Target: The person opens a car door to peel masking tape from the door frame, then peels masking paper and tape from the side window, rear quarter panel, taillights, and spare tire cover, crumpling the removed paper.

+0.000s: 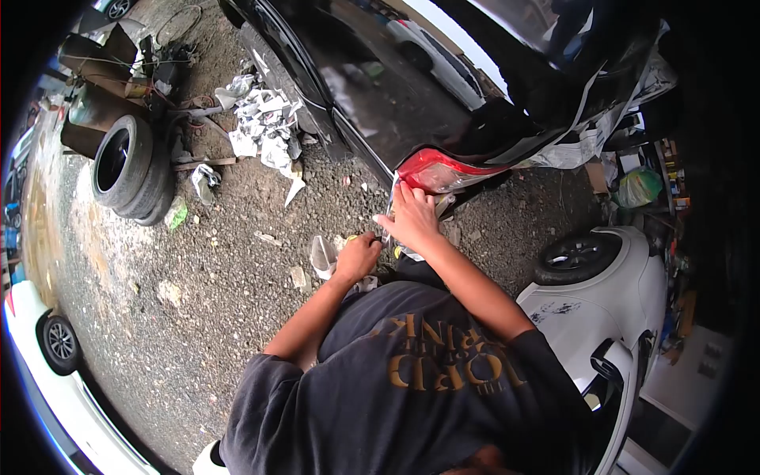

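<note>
In the head view a black car (356,71) stands in front of me, its red and clear tail light (451,172) facing me. My right hand (413,218) lies against the tail light's lower left corner with fingers stretched out, fingertips pressing at its edge. From that corner a pale strip of masking tape (388,207) hangs down toward my left hand (360,255). The left hand is closed lower down, at the tape's lower end, with a bit of yellow showing beside its fingers. What lies inside its grip is partly hidden.
Paper and plastic sheeting (582,146) hangs along the car's rear. Crumpled paper (269,123) and stacked tires (127,170) lie on the gravel (222,269). A white car part (602,277) with a wheel is at right; a white car (63,372) stands at left.
</note>
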A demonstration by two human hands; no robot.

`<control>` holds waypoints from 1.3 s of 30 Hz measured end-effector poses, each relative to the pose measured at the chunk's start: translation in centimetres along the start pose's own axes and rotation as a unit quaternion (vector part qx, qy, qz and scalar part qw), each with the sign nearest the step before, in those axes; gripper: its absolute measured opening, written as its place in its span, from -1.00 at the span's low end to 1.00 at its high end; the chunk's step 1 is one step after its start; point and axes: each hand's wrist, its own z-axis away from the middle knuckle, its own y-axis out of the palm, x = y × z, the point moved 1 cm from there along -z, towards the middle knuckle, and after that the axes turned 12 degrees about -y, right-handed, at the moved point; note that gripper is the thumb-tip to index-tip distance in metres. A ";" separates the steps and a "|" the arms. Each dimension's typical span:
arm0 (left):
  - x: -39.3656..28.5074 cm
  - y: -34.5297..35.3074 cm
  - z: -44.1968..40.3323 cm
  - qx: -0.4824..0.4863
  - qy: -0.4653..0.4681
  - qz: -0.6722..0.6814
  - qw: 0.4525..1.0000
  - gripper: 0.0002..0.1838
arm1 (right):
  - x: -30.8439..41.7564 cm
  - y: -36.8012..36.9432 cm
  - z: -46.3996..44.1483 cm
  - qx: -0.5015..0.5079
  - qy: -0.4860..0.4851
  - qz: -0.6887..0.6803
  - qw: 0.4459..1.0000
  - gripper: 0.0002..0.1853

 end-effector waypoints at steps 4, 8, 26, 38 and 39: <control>0.0 -0.3 2.1 0.076 0.031 -0.059 0.995 -0.64 | 0.8 2.4 0.7 0.147 -0.027 -0.010 0.989 -0.39; -1.2 -0.9 4.1 0.125 0.066 -0.057 0.988 -0.67 | -0.3 5.2 2.5 0.199 -0.079 -0.012 0.977 -0.72; -6.7 6.6 -3.9 0.220 0.158 0.152 0.950 -0.58 | -21.5 3.2 14.5 0.221 0.074 0.161 0.959 -0.79; -14.2 11.6 -5.5 0.323 0.054 0.093 0.940 -0.22 | -15.7 -6.5 26.9 -0.045 0.062 -0.585 0.808 -0.84; -15.5 12.9 -4.2 0.362 0.075 0.213 0.904 -0.17 | -13.4 -7.7 27.1 -0.030 0.080 -0.702 0.707 -0.85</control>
